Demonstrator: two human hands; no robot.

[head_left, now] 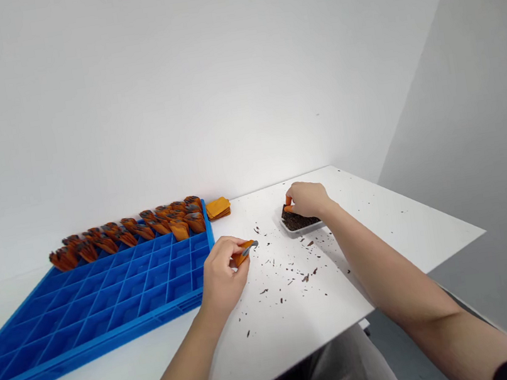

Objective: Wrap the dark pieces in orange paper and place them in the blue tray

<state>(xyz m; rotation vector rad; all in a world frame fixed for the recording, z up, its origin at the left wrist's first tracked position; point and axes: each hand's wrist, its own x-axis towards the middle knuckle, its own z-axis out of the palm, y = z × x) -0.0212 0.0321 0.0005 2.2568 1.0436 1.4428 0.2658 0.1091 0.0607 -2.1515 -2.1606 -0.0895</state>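
My left hand point(221, 275) holds a small orange packet point(244, 252) with a grey tip just right of the blue compartment tray point(86, 316). Farther right, my right hand point(308, 199) rests over a small white dish point(302, 228) of dark brown flakes, its fingertips, which wear orange covers, pinched at the dish's left end. Whether they pinch flakes I cannot tell. Several filled orange packets point(145, 228) stand in the tray's far row.
A stack of flat orange sheets point(218, 208) lies beyond the tray's far right corner. Dark flakes point(289, 273) are scattered on the white table between my hands. The table's right edge point(436, 264) drops off close to my right forearm. A white wall stands behind.
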